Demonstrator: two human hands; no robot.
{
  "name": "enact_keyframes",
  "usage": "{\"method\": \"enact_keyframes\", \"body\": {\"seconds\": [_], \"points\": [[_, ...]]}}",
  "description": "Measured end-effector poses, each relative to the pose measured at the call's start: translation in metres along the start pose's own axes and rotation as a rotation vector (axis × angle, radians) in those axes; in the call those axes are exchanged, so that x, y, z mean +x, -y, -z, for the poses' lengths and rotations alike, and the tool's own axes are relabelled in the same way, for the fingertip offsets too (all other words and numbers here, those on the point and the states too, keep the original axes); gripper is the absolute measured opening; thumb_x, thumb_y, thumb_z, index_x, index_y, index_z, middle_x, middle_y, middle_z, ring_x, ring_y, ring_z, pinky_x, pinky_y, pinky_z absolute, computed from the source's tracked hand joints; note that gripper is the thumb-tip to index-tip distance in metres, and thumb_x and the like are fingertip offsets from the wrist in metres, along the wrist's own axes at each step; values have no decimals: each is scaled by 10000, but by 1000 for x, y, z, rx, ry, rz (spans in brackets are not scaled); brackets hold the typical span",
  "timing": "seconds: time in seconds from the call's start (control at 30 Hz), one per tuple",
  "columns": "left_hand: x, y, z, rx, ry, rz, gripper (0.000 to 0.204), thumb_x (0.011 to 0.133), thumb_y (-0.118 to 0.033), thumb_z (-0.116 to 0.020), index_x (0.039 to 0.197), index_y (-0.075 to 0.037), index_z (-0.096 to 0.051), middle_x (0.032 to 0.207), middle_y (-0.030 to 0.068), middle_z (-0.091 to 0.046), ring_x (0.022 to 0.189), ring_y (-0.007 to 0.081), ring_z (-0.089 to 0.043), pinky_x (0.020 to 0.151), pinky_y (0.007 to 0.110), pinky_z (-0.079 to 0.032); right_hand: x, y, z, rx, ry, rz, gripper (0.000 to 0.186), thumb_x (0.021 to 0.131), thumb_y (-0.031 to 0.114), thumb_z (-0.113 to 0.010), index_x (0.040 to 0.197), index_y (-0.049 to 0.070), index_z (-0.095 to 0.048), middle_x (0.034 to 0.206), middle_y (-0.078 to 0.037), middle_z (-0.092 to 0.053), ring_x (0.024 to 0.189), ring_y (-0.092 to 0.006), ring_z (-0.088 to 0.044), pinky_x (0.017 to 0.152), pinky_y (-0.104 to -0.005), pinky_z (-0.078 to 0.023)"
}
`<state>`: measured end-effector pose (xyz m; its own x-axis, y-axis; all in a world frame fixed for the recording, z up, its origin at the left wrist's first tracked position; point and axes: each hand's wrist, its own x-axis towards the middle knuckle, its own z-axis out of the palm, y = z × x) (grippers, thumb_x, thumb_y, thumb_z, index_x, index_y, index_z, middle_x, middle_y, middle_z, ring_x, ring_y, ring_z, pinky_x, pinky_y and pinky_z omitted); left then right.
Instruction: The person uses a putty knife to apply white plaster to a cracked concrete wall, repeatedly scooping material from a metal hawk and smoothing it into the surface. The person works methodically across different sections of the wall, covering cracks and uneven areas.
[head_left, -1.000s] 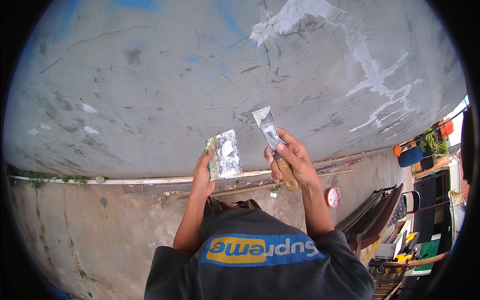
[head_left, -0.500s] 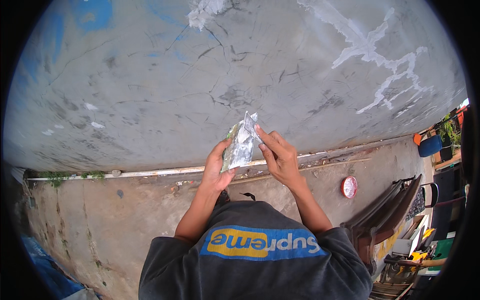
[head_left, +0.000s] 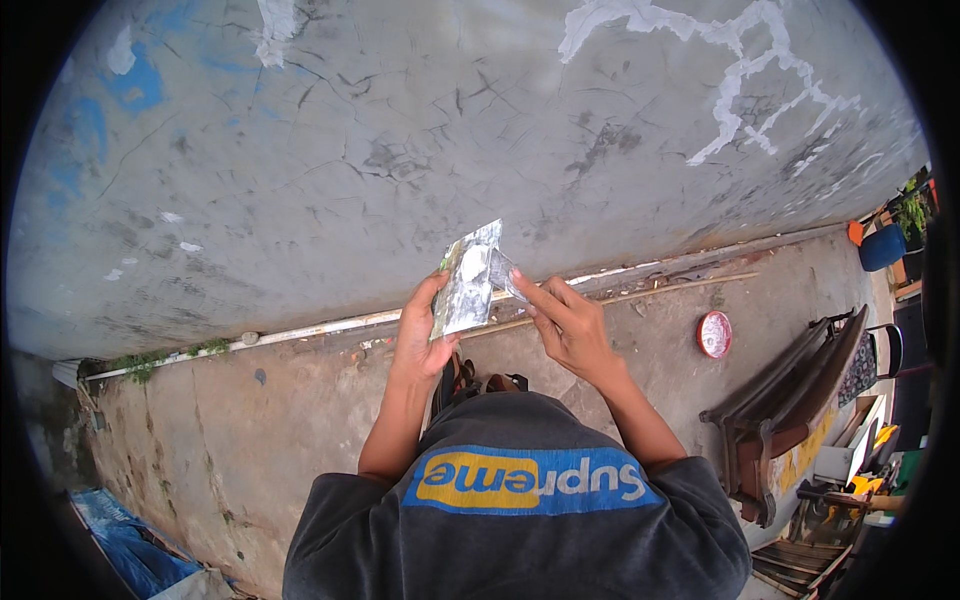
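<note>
My left hand grips a flat rectangular board by its left edge and lower corner. White paste is smeared over the board's face. Pinched in the fingers of my right hand is a small thin grey scraper, its edge against the board's right side. Both hands are in front of my chest, before a grey cracked wall. Pale filler follows the cracks at the wall's upper right, and another white patch is near the top.
A red bowl with white residue stands on the concrete floor to the right. Beyond it are a brown wooden bench and a blue drum. A long thin stick lies near the wall's foot. Blue tarpaulin is at lower left.
The scraper has moved down and right, from the board's upper corner to its right side. The wall and floor have shifted in view as my head turned.
</note>
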<state>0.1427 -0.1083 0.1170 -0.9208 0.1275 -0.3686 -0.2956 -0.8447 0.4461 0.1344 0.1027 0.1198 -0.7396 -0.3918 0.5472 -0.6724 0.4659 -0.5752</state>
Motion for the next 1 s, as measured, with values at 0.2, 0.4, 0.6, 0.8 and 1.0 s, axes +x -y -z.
{"method": "enact_keyframes", "body": {"seconds": [0.2, 0.4, 0.6, 0.8, 1.0], "points": [[-11, 36, 5, 57, -117, 35, 231, 953, -175, -578, 1087, 13, -593, 847, 78, -697, 549, 113, -638, 333, 204, -448, -38, -14, 26, -23, 88, -20, 584, 844, 39, -675, 1391, 220, -575, 714, -55, -450, 539, -189, -465, 486, -333, -410], [-13, 66, 8, 26, -153, 45, 222, 959, -176, -575, 1071, 13, -601, 847, 69, -700, 535, 111, -624, 332, 208, -417, -70, -19, 36, -23, 150, -48, 581, 857, 54, -667, 1400, 232, -565, 717, -69, -459, 538, -203, -464, 494, -339, -419], [-10, 54, -28, 73, -136, -84, 240, 976, -183, -551, 1117, 7, -586, 881, 64, -701, 561, 100, -641, 328, 208, -407, -92, -33, 28, 311, 116, -199, 474, 977, 134, -574, 1446, 168, -508, 769, -40, -522, 565, -134, -470, 514, -292, -419], [-10, 72, -55, 102, -228, -82, 243, 972, -168, -534, 1138, 4, -577, 892, 64, -701, 593, 93, -657, 341, 202, -435, -39, -14, 51, 965, -111, -371, 411, 1053, 200, -473, 1437, 56, -493, 778, 9, -509, 618, -62, -444, 556, -230, -394], [-5, 82, -56, -18, -99, 17, 186, 989, -156, -524, 1093, -16, -588, 861, 60, -702, 580, 86, -650, 345, 199, -442, -33, -27, 29, 527, -185, -139, 378, 1006, 121, -538, 1377, 53, -563, 744, -20, -512, 609, -98, -436, 549, -252, -387]]}}
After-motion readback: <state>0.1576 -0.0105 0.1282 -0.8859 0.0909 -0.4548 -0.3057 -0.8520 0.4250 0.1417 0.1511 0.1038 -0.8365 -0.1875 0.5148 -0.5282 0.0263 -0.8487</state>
